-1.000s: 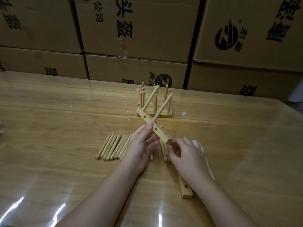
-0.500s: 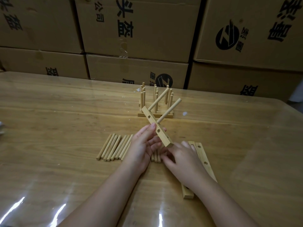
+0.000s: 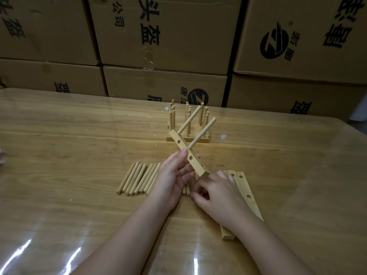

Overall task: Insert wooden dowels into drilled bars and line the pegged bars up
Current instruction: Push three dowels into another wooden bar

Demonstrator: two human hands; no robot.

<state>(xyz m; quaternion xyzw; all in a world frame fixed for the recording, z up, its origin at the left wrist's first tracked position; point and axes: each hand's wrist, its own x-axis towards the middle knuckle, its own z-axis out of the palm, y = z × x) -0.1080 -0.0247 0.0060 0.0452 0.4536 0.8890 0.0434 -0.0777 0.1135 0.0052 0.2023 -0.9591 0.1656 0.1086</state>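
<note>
Where the forearms enter: both cross the near edge of the table (image 3: pixel 79 135) and point toward its middle.
Flat bars (image 3: pixel 245 190): side by side on the table, partly under the right wrist, holes facing up.
Right hand (image 3: pixel 216 193): low, fingers curled down at the dowel ends (image 3: pixel 185 192) between the two hands; whether it grasps one, I cannot tell.
Left hand (image 3: pixel 172 175): grasps the held bar (image 3: pixel 196 165) near its middle.
Held bar: in the air, slanted, its low end just above the right hand; two dowels (image 3: pixel 204 132) stick out up and to the right.
Loose dowels (image 3: pixel 139 178): one flat row, just left of the left hand.
Pegged bars (image 3: pixel 187 138): further away, lined up, pegs upright.
Room: wide tabletop on the left and right of the work; cardboard boxes (image 3: pixel 168 36) stand behind the far edge.
</note>
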